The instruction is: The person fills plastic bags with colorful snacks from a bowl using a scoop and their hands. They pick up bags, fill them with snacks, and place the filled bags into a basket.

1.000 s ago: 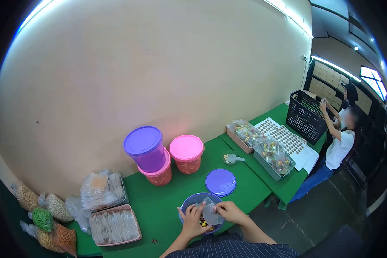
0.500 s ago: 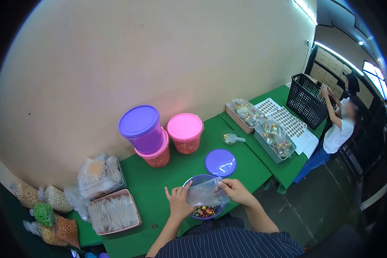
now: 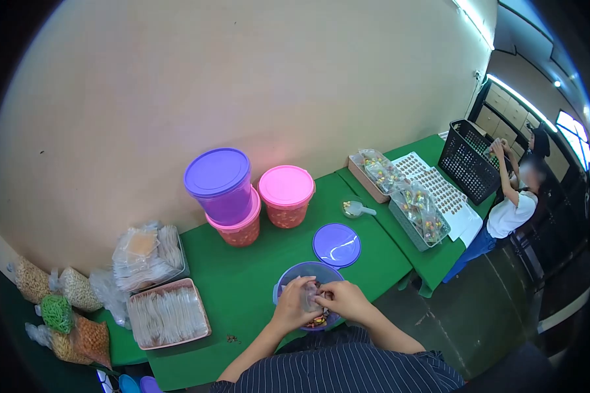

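Observation:
My left hand (image 3: 294, 308) is closed round a clear plastic bag (image 3: 310, 297) over a purple tub (image 3: 297, 270). On the bag's right side, my right hand (image 3: 343, 300) has its fingers pinched together at the opening; whether they hold the bag's edge or something small is hidden. Colourful candies (image 3: 318, 321) show in the tub below my hands. The round purple lid (image 3: 336, 245) lies flat just behind the tub. A clear scoop (image 3: 358, 209) with a few candies in it rests farther back on the green table (image 3: 269, 262).
Lidded tubs (image 3: 286, 196) stand by the wall, one purple tub stacked on another. Trays of flat clear bags (image 3: 170, 318) are at left, near snack bags (image 3: 92, 337). Trays of filled bags (image 3: 419, 213), sticker sheets (image 3: 439, 190) and a black crate (image 3: 469, 160) are at right, beside people (image 3: 511, 213).
The bag, earlier stretched flat between my hands, is now bunched upright in my left hand. Both hands have come closer together over the tub, and my left fingers have closed.

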Available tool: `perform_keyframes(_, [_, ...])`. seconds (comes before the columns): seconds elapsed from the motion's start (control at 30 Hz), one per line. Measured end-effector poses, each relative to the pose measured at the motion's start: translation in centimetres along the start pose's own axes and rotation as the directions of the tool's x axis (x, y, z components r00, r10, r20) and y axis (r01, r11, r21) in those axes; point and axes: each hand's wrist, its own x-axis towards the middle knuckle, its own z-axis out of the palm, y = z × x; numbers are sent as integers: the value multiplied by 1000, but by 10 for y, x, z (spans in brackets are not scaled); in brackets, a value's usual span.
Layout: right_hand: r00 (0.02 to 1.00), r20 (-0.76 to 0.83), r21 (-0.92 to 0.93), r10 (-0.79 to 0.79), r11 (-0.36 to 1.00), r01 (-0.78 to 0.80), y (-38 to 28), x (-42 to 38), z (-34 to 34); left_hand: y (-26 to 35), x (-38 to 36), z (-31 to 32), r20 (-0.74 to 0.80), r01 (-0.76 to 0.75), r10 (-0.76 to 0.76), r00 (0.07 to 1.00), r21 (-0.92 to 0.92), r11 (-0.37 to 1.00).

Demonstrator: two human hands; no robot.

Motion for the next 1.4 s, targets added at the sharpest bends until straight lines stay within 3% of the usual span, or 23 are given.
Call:
perform_keyframes(0.07, [998, -51, -87, -26, 996, 22, 6, 1, 4, 0, 2, -2, -35, 3, -3, 999, -13, 1000])
perform_keyframes(0.13, [997, -72, -121, -36, 992, 27, 7, 3, 6, -5, -1, -4, 7, -139, 139, 990, 122, 983])
perform_keyframes(0.23, [987, -149, -107, 65, 991, -82, -1, 7, 9, -7, -6, -6, -19, -150, 155, 988, 174, 973])
perform_keyframes(0.33, [983, -174, -135, 50, 988, -75, -1, 9, 18, -18, -15, -1, -96, -146, 166, 981, 187, 972])
perform_keyframes(0.47, [978, -199, -133, 54, 988, -82, -1, 10, 21, -21, -21, 1, -58, -101, 109, 992, 122, 987])
perform_keyframes(0.53, [988, -127, 135, 93, 988, -75, -4, 11, 13, -15, -19, 10, -154, -36, 71, 985, 216, 976])
perform_keyframes(0.67, [996, -81, 184, -21, 982, 35, -3, 2, 22, -42, -39, 32, -214, -50, 95, 972, 208, 977])
perform_keyframes(0.73, [997, 62, 183, 36, 982, -47, 1, -3, 31, -45, -43, 37, -311, -40, 89, 946, 159, 987])
perform_keyframes(0.77, [996, 60, 292, 72, 952, -87, 4, -3, 36, -38, -40, 35, -310, -38, 86, 947, 157, 987])
perform_keyframes(0.9, [996, 30, 369, 86, 925, -91, 0, -8, 41, -29, -38, 35, -337, 56, 20, 941, 215, 975])
perform_keyframes(1.0, [989, -53, 351, 136, 930, -109, 0, -6, 41, -30, -36, 25, -336, 13, 65, 940, 223, 975])
perform_keyframes(1.07, [933, -356, 230, 47, 973, 39, 0, -9, 43, -27, -34, 16, -312, -29, 91, 946, 198, 980])
perform_keyframes(1.17, [916, -395, 256, 71, 966, 36, -5, -10, 42, -20, -34, 9, -274, -33, 90, 958, 206, 978])
perform_keyframes(1.2, [916, -393, 263, 75, 964, 34, -7, -11, 39, -18, -34, 7, -290, -21, 67, 955, 158, 987])
perform_keyframes(1.27, [969, -181, 460, 170, 885, -69, -8, -12, 26, -16, -34, 7, -304, -29, 63, 951, 115, 993])
perform_keyframes(1.3, [988, -54, 586, 142, 806, -84, -9, -13, 18, -15, -35, 10, -341, 18, -26, 940, -26, 999])
perform_keyframes(1.33, [988, -71, 577, 134, 814, -69, -4, -11, 15, -16, -33, 14, -362, 60, -120, 924, -173, 983])
perform_keyframes(1.37, [978, -136, 700, 157, 714, -17, 2, -12, 17, -16, -35, 18, -363, 53, -116, 925, -178, 983])
perform_keyframes(1.4, [962, -203, 799, 184, 598, 54, 8, -11, 17, -17, -33, 19, -372, 36, -184, 910, -370, 928])
